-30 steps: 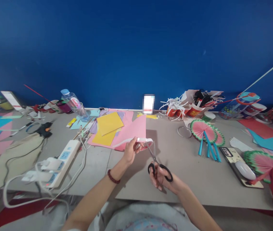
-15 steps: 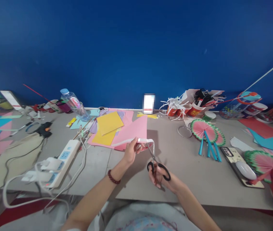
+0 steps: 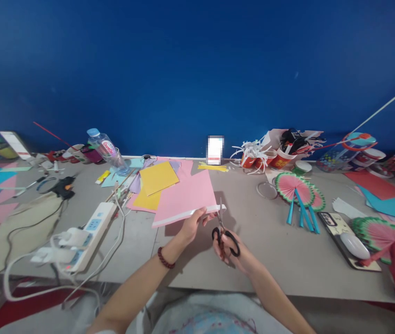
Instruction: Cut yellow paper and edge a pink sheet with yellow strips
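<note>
Below the blue wall [image 3: 183,83], the grey table [image 3: 267,278] spreads before you. Over its middle, the pink sheet [image 3: 186,192] tilts toward you, its near edge pinched between the thumb and fingers of your left hand [image 3: 190,227]. Your right hand [image 3: 232,249] grips the scissors [image 3: 222,224], its fingers curled about their black handles, the blades by the sheet's near right corner. Along the near edge runs a white strip [image 3: 178,217], its end jutting past that corner.
</note>
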### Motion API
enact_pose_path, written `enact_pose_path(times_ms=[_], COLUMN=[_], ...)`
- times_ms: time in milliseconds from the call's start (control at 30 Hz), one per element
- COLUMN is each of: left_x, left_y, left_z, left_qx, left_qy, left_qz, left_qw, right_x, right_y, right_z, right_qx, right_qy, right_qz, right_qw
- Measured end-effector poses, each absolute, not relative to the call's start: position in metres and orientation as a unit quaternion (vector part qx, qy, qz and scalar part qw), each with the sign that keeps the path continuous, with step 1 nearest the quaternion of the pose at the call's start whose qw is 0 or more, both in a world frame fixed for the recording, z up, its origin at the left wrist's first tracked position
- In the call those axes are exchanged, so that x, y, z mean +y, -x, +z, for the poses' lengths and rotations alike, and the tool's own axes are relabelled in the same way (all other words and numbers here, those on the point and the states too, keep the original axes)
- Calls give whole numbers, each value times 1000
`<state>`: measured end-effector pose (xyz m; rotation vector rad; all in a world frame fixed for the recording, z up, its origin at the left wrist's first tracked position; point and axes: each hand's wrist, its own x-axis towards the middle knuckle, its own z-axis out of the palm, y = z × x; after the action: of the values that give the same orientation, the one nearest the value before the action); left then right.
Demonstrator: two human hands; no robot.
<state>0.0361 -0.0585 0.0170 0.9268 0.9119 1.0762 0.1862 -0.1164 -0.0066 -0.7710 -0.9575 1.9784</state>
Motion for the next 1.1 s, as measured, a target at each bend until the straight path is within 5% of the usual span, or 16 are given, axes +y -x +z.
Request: enact_pose_path(times_ms=[1100], left_x=[-62], left_y=[-33], left_z=[-5], left_qx=[438], left_qy=[-463], left_qz=[428], left_qw=[641], right_x=[-110], right_y=[-188], right_z=[-12], right_qx=[-379], right_qy=[331], right_qz=[765], right_qw=[402])
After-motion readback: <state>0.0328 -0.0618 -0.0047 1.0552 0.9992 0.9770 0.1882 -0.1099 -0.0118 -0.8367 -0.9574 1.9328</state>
